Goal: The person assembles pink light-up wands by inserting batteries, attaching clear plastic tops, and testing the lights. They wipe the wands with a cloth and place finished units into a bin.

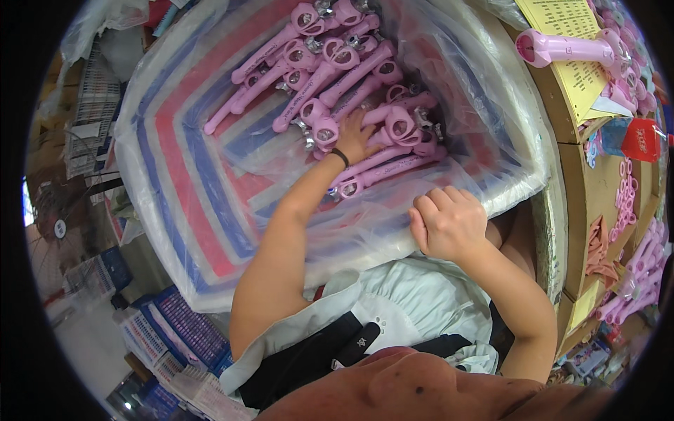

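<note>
A large striped woven bag, in red, blue and white with a clear plastic liner, gapes in front of me. Inside lies a heap of pink plastic wand-like pieces with long handles, round ring-shaped heads and silvery parts. My left hand reaches down into the bag and rests on the heap, fingers spread among the pieces; its fingertips are partly hidden. At the near right side, my right hand is closed over the bag's plastic-lined rim.
Along the right runs a workbench with cardboard edges, bearing a pink piece on a yellow printed sheet, pink rings and more pink parts. To the left stand a fan and blue crates.
</note>
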`<act>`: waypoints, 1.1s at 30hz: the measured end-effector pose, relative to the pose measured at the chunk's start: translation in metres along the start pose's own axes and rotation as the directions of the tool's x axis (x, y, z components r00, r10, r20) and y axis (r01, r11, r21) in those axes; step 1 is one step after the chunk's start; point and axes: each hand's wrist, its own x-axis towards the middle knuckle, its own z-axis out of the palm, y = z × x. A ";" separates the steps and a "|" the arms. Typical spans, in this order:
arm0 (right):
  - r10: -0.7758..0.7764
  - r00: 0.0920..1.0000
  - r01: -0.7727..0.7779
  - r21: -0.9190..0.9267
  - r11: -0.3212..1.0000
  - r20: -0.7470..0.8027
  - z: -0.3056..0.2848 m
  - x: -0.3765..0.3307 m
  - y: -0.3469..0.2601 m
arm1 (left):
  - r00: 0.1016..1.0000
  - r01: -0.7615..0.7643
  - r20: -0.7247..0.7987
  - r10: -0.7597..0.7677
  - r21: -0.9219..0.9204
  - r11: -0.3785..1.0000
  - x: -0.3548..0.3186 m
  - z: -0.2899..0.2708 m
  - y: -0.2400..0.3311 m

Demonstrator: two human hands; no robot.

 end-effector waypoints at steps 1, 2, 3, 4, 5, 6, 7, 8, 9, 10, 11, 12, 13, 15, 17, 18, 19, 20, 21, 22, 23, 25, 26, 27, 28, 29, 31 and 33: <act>0.003 1.000 -0.003 -0.005 1.000 0.013 0.000 0.000 0.000 | 0.999 0.026 -0.040 -0.034 -0.188 0.982 0.005 0.000 -0.009; 0.005 1.000 -0.005 -0.010 1.000 0.024 0.000 0.000 0.000 | 0.992 0.045 -0.111 -0.066 -0.188 0.981 0.010 -0.003 -0.024; 0.008 0.999 -0.008 -0.013 1.000 0.034 0.000 0.001 0.000 | 0.988 0.116 -0.080 -0.134 -0.199 0.973 0.016 -0.010 -0.046; 0.014 0.999 -0.014 -0.003 1.000 0.047 -0.001 0.002 0.000 | 0.943 0.200 -0.195 -0.269 -0.315 0.928 0.023 -0.019 -0.074; 0.014 0.998 -0.013 -0.017 1.000 0.057 0.000 0.003 0.000 | 0.882 0.387 -0.088 -0.464 -0.428 0.817 0.031 -0.035 -0.111; 0.017 0.997 -0.016 -0.019 1.000 0.069 0.000 0.004 0.000 | 0.818 0.311 -0.516 -0.254 0.025 0.950 0.036 -0.047 -0.142; 0.025 0.996 -0.025 -0.011 1.000 0.084 -0.001 0.005 0.000 | 0.813 0.392 -0.505 -0.290 0.105 0.914 0.040 -0.064 -0.177; 0.023 0.995 -0.020 -0.023 1.000 0.095 -0.001 0.006 0.000 | 0.829 0.524 -0.419 -0.370 0.354 0.774 0.040 -0.077 -0.203; 0.026 0.994 -0.023 -0.027 0.999 0.108 -0.001 0.007 0.000 | 0.831 0.557 -0.268 -0.488 0.407 0.724 0.040 -0.092 -0.226; 0.030 0.992 -0.026 -0.032 0.999 0.120 -0.001 0.008 0.000 | 0.783 0.608 -0.194 -0.591 0.439 0.662 0.045 -0.102 -0.241; 0.036 0.989 -0.032 -0.030 0.999 0.141 -0.002 0.009 0.000 | 0.766 0.535 -0.048 -0.641 0.599 0.596 0.051 -0.114 -0.254; 0.044 0.986 -0.040 -0.028 0.999 0.161 -0.003 0.009 0.000 | 0.724 0.505 0.056 -0.688 0.635 0.584 0.058 -0.123 -0.262; 0.054 0.982 -0.051 -0.020 0.999 0.178 -0.004 0.010 0.000 | 0.679 0.473 0.150 -0.719 0.659 0.584 0.066 -0.128 -0.264; 0.054 0.981 -0.050 -0.026 0.998 0.186 -0.005 0.012 0.001 | 0.646 0.496 0.166 -0.745 0.650 0.575 0.081 -0.131 -0.263; 0.058 0.980 -0.053 -0.028 0.998 0.193 -0.005 0.013 0.002 | 0.634 0.445 0.182 -0.752 0.709 0.547 0.086 -0.126 -0.259; 0.059 0.978 -0.056 -0.024 0.998 0.198 -0.004 0.013 0.002 | 0.633 0.486 0.161 -0.757 0.679 0.550 0.085 -0.122 -0.258; 0.064 0.976 -0.064 -0.007 0.998 0.206 -0.004 0.013 0.002 | 0.667 0.479 0.123 -0.735 0.684 0.550 0.082 -0.118 -0.258; 0.057 0.977 -0.057 -0.007 0.998 0.207 -0.003 0.013 0.002 | 0.734 0.476 0.078 -0.675 0.649 0.593 0.074 -0.117 -0.259; 0.054 0.978 -0.054 -0.005 0.999 0.199 -0.003 0.012 0.002 | 0.772 0.480 0.053 -0.633 0.604 0.636 0.066 -0.115 -0.259; 0.060 0.980 -0.061 0.001 0.998 0.191 -0.003 0.012 0.002 | 0.808 0.459 0.041 -0.588 0.583 0.671 0.062 -0.116 -0.261; 0.048 0.983 -0.048 -0.005 0.999 0.178 -0.003 0.012 0.003 | 0.813 0.449 0.064 -0.579 0.563 0.694 0.056 -0.117 -0.261; 0.036 0.984 -0.037 0.001 0.999 0.174 -0.004 0.011 0.004 | 0.846 0.433 0.057 -0.530 0.506 0.746 0.042 -0.119 -0.254; 0.039 0.985 -0.040 0.000 0.999 0.170 -0.003 0.011 0.004 | 0.870 0.427 0.018 -0.493 0.472 0.771 0.034 -0.121 -0.248; 0.039 0.986 -0.039 0.000 0.999 0.164 -0.003 0.010 0.004 | 0.890 0.420 -0.027 -0.455 0.439 0.794 0.026 -0.124 -0.241; 0.036 0.987 -0.037 0.002 0.999 0.155 -0.003 0.009 0.005 | 0.915 0.389 -0.101 -0.390 0.469 0.793 0.017 -0.126 -0.231; 0.040 0.988 -0.041 0.003 0.999 0.148 -0.003 0.009 0.005 | 0.938 0.347 -0.173 -0.302 0.501 0.792 0.006 -0.128 -0.219; 0.042 0.990 -0.044 0.010 0.999 0.134 -0.002 0.007 0.005 | 0.935 0.351 -0.206 -0.288 0.440 0.827 -0.015 -0.133 -0.194; 0.034 0.994 -0.037 0.025 0.999 0.102 -0.002 0.005 0.005 | 0.940 0.341 -0.149 -0.307 0.375 0.862 -0.035 -0.143 -0.167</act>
